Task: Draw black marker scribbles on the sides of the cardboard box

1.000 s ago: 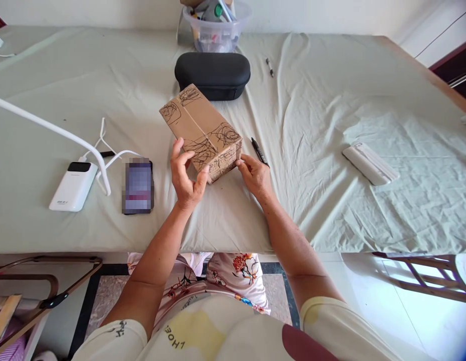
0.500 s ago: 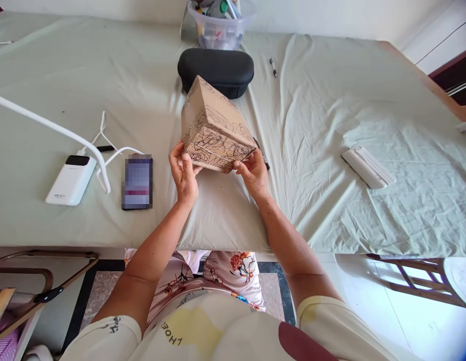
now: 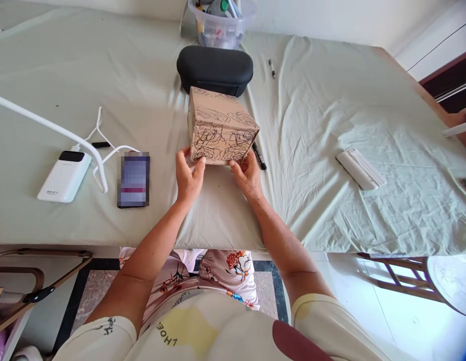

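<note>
A brown cardboard box (image 3: pixel 223 120) with black scribbles on its top and near side is held between my two hands. My left hand (image 3: pixel 190 173) grips its lower left corner, thumb on the near face. At the lower right corner, my right hand (image 3: pixel 248 173) is closed on it the same way, with the thumb in front. The fingers underneath and behind are partly hidden. A black marker (image 3: pixel 259 156) lies just right of the box, close to my right hand. Behind the box sits a black zippered case (image 3: pixel 215 69).
On the green cloth (image 3: pixel 311 125), a white power bank (image 3: pixel 64 175) with cables and a phone (image 3: pixel 133 180) lie left. A white lamp arm (image 3: pixel 48 124) crosses there. A pale flat object (image 3: pixel 361 169) and a pen (image 3: pixel 272 68) lie right. A plastic tub (image 3: pixel 221 27) stands behind.
Both hands have turned the box so that its scribbled near side faces me more squarely, and its tilt is less. More of the marker now shows beside it.
</note>
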Motion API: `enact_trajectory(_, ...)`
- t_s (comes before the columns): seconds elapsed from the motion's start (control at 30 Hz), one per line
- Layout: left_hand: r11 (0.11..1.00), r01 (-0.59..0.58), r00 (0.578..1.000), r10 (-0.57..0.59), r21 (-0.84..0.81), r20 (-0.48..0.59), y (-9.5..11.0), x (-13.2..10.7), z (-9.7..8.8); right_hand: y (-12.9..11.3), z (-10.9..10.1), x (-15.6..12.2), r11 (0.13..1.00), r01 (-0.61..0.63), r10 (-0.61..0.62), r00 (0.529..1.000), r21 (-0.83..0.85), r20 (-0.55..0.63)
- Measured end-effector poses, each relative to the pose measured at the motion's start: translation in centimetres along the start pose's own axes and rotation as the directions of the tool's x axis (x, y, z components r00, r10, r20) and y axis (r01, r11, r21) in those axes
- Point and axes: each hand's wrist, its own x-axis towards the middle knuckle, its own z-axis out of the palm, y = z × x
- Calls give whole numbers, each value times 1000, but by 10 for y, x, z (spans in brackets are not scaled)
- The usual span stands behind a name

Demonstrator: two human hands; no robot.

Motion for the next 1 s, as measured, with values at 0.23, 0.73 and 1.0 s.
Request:
enact_trajectory(0.23,913,-105,994,112,393,6,3,-9,4,-5,10,-5,982,-120,99,984,-143,-147)
enact_trajectory(0.73,898,-36,999,36,439,8,-12,9,-9,1,-7,3,998,-67,66,994,-7,-92)
enact_trajectory(1.0,888,127,992,-103,442,-78,-16,14,-12,-2,-10,3,988,-104,101,994,-118,-31)
